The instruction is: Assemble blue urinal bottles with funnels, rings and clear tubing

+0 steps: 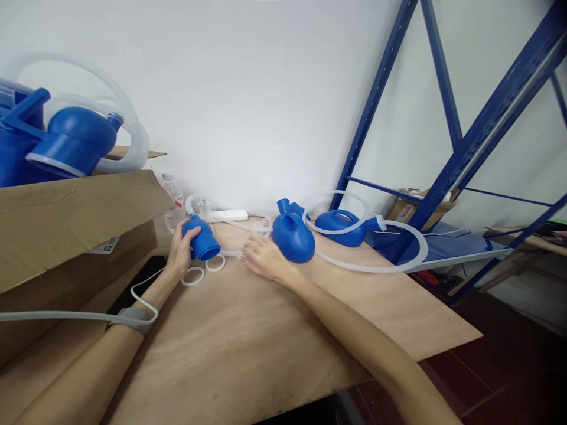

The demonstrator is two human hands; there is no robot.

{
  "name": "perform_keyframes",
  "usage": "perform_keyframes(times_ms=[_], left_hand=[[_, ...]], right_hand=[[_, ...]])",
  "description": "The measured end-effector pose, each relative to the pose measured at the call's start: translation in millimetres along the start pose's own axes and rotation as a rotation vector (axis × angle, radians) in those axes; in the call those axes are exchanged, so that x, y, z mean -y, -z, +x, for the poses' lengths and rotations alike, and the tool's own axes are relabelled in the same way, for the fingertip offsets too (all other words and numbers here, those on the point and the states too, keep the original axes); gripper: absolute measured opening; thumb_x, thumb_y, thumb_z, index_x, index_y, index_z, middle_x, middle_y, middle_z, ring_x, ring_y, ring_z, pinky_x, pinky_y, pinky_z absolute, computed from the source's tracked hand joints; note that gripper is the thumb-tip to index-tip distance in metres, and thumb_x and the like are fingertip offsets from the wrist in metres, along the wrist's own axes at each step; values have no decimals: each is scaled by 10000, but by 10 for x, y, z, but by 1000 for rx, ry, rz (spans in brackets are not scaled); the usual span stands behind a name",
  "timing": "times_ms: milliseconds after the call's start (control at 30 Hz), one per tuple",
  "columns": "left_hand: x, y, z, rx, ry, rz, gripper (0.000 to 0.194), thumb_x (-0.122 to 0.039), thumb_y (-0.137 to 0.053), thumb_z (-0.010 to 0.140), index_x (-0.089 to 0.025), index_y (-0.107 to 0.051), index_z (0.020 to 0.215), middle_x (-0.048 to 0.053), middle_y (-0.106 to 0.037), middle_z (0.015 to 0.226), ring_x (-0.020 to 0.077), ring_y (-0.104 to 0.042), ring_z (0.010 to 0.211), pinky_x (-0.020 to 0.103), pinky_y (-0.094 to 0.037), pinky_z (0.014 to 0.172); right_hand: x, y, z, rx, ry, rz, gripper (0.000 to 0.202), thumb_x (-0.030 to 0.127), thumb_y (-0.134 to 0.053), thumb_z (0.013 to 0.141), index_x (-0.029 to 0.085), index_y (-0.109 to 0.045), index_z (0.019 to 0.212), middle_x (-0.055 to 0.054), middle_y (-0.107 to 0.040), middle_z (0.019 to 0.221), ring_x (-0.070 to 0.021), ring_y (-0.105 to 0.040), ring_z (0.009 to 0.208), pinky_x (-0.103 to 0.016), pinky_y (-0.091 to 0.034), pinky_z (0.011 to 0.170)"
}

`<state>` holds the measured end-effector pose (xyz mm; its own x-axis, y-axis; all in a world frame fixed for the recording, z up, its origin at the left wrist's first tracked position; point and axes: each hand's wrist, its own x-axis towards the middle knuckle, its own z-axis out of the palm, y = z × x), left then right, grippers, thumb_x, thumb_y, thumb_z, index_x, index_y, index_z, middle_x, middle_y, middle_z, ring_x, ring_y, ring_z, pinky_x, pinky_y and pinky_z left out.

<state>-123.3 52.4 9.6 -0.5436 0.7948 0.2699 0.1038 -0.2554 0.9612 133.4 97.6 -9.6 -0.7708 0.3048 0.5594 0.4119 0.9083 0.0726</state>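
Observation:
A blue plastic funnel-shaped piece [204,239] is held in my left hand [179,251], its wide open end facing right and down. A clear tube runs from its narrow end. Two white rings [193,276] lie on the wooden table [248,330] just below it. My right hand [261,255] is low over the table, left of a blue bottle [293,237], its fingers bent and blurred near a section of white tube; whether they grip anything is hidden. Behind that bottle sits another blue bottle [343,227] with a coiled clear tube [376,268].
A cardboard box [80,230] at the left holds more blue parts [80,139] and thick tubing. Along the wall are a clear bottle [170,203] and a white power strip [229,215]. A blue metal rack [372,106] stands right of the table.

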Motion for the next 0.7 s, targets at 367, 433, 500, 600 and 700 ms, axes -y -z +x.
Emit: perform_keyframes(times_ms=[367,433,500,600,700], left_hand=[[8,-154,-5,185,-250,338,734,-501,-752,692,-256,-627,1372,123,-599,1329,369,-505,1326,528,-430,1142],[-33,-166,-7,196,-328,395,732,-475,-749,685,-250,-635,1372,123,-603,1320,365,-487,1349,523,-390,1183],[-89,-173,-4,224,-425,454,709,-453,-731,695,-243,-643,1367,120,-622,1317,359,-473,1357,504,-368,1201],[-184,-173,-15,266,-544,549,703,-455,-704,715,-225,-640,1377,123,-665,1286,363,-492,1301,511,-391,1165],[-284,-153,-82,304,-714,616,654,-452,-670,758,-210,-645,1365,115,-704,1211,354,-530,1214,533,-406,1130]], right_hand=[[-670,510,-895,187,-543,-480,534,493,-596,1000,274,-608,1487,-229,-409,1643,-481,-155,1593,-758,-275,1143],[-712,520,-907,189,-560,-479,530,481,-592,1005,274,-601,1493,-233,-389,1654,-476,-145,1598,-754,-276,1146],[-745,525,-889,196,-567,-465,528,478,-578,1014,276,-593,1502,-225,-351,1678,-472,-122,1605,-758,-234,1168],[-748,524,-800,200,-585,-422,543,478,-527,1040,216,-583,1511,-231,-282,1709,-458,-91,1616,-730,-146,1222],[-654,515,-659,203,-556,-302,586,486,-453,1066,162,-528,1548,-223,-235,1728,-412,-53,1631,-648,-118,1272]])
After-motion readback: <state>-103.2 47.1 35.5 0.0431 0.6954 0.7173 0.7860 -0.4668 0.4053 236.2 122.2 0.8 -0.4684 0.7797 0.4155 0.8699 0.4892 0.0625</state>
